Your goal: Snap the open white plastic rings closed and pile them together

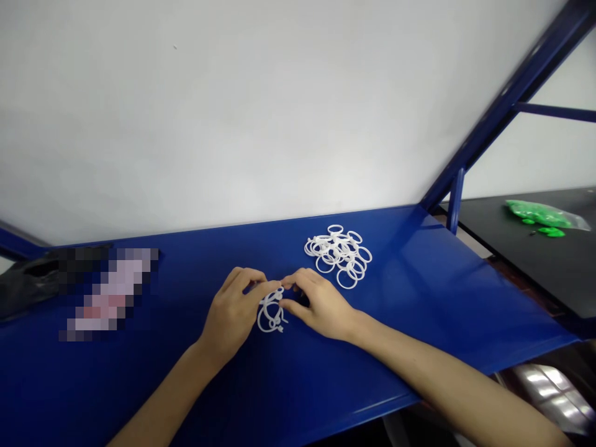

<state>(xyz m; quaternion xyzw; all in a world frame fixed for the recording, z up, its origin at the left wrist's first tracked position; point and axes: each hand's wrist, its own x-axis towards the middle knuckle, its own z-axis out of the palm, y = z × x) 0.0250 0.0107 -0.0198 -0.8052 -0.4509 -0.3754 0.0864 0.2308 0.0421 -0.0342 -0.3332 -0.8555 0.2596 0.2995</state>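
Observation:
My left hand (235, 308) is closed, with thumb and forefinger pinching a small white plastic ring (278, 290) just above the blue table. From the other side, the bent fingertips of my right hand (319, 302) meet the same ring, and its thumb sits lower down beside it. Between the two hands lie a few more white plastic rings (266, 320), at least one with its ends apart. My fingers cover part of the held piece, so its full shape is hidden.
Beyond my right hand, several white rings (336, 251) lie heaped on the blue table (186, 385). A blurred pinkish item (116, 288) and a black bag (32, 279) lie at left. Blue frame bars (493, 102) rise at right, near a green-filled bag (535, 212) on a black table.

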